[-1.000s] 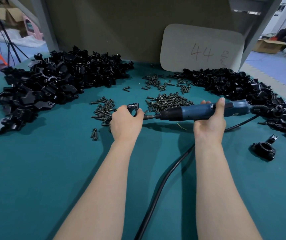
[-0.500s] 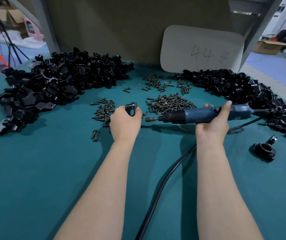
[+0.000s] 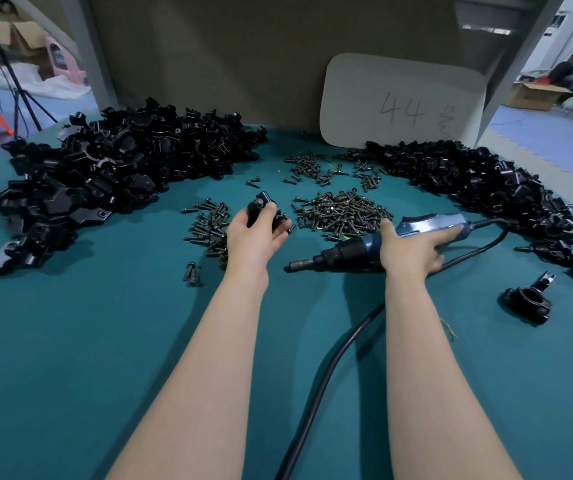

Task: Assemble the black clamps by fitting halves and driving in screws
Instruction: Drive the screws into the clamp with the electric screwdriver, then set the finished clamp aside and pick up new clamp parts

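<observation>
While the left hand (image 3: 255,240) grips a black clamp (image 3: 261,207) just above the green table (image 3: 70,341), beside the screws (image 3: 342,213), the right hand (image 3: 408,252) holds the screwdriver (image 3: 347,252), thumb over it, fingers stretched along its blue handle, tip pointing left.

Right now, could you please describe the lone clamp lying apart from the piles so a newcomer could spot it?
Find the white card marked 44 at the back of the teal table; the right-hand black pile runs from it towards you. Just past that pile's near end sits the clamp, alone on bare cloth: a ring with a protruding stub.
</observation>
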